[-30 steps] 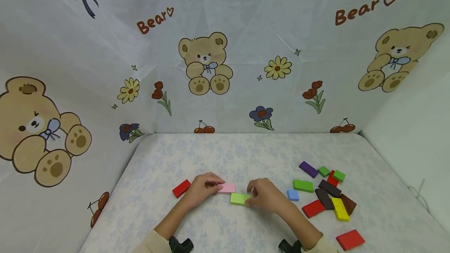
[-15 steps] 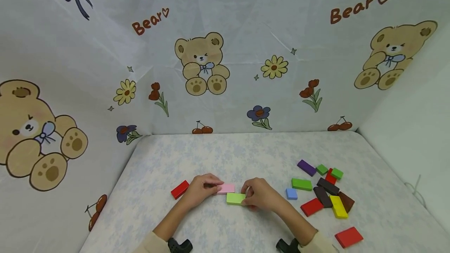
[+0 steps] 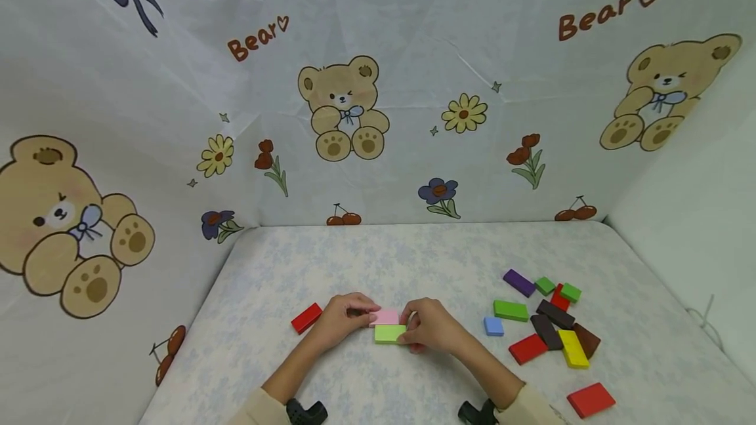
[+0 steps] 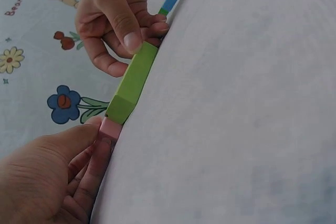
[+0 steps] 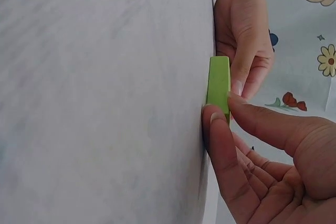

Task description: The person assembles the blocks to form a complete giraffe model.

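Note:
Two flat blocks lie side by side in the middle of the table, a pink block point(image 3: 386, 317) behind a light green block point(image 3: 388, 334). My left hand point(image 3: 342, 317) pinches the pink block at its left end between thumb and fingers. With thumb and fingertips, my right hand point(image 3: 434, 326) grips the right end of the green block. From the left wrist, the green block point(image 4: 131, 82) hides most of the pink block point(image 4: 109, 129). In the right wrist view only the green block point(image 5: 219, 82) shows, and the pink one is hidden.
A red block point(image 3: 306, 318) lies left of my left hand. Several blocks are scattered on the right: a blue block point(image 3: 493, 326), a green block point(image 3: 510, 310), a purple block point(image 3: 519, 283), a yellow block point(image 3: 572, 349) and a red block point(image 3: 591, 400) nearer the front.
My right hand has slid the light green block left along the pink block's front side, so the two now nearly line up. The left hand has kept its pinch on the pink block.

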A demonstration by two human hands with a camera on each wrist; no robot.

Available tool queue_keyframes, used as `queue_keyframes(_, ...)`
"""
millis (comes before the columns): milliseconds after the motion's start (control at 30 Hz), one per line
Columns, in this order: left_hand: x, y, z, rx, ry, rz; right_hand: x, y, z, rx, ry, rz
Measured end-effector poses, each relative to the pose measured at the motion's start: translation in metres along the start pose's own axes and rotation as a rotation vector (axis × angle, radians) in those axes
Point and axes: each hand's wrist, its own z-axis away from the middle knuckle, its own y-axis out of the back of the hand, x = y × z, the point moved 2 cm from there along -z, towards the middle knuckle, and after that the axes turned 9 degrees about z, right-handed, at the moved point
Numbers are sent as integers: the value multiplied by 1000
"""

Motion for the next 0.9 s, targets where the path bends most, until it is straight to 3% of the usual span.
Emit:
queue_keyframes(267,2,-2,-3,-18,11,24,1,-2,-1,9,-34,-67)
queue_keyframes(467,0,0,0,-16,26,-7,1,-5,-3,-3,-39,-89)
queue_keyframes(900,2,-1,0,-49,23,-7,2,-8,-1,12,-21,-74)
